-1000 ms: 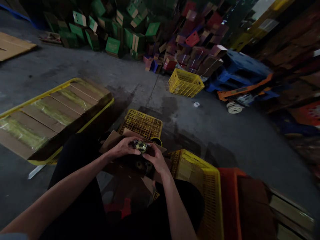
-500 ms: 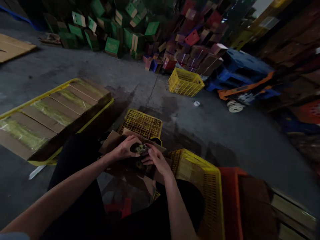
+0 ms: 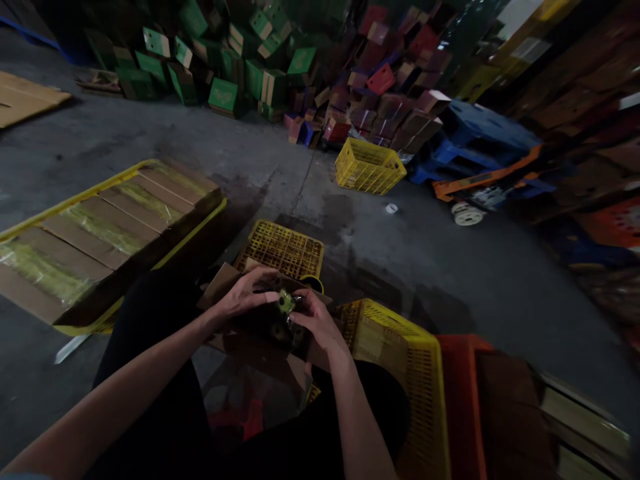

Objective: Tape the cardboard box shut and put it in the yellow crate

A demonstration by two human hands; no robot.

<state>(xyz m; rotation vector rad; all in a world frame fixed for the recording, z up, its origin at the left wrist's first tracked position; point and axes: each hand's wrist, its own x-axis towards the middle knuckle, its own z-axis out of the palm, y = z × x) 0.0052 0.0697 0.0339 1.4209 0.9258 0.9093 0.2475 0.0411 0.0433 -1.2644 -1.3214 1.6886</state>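
A small dark, round fruit with a green leafy cap, which looks like a mangosteen (image 3: 286, 303), is held between my two hands above an open cardboard box (image 3: 217, 287). My left hand (image 3: 250, 291) curls around its left side, thumb stretched along the near side. From the right, my right hand (image 3: 316, 320) pinches it with thumb and fingers. Its dark skin is mostly hidden by fingers and gloom. Inside the box beneath, a few round shapes with paler rings show dimly. The box sits between my knees.
An upturned yellow crate (image 3: 285, 248) lies beyond the box; another yellow crate (image 3: 400, 333) and an orange crate (image 3: 463, 393) stand at my right. Taped cartons (image 3: 105, 227) fill a yellow tray at left. Farther off are a yellow basket (image 3: 370, 167), a pallet jack (image 3: 487, 183) and piled boxes.
The fruit has turned between my hands so its green cap now faces up. My left fingers have loosened slightly, and my right thumb has moved in nearer to it.
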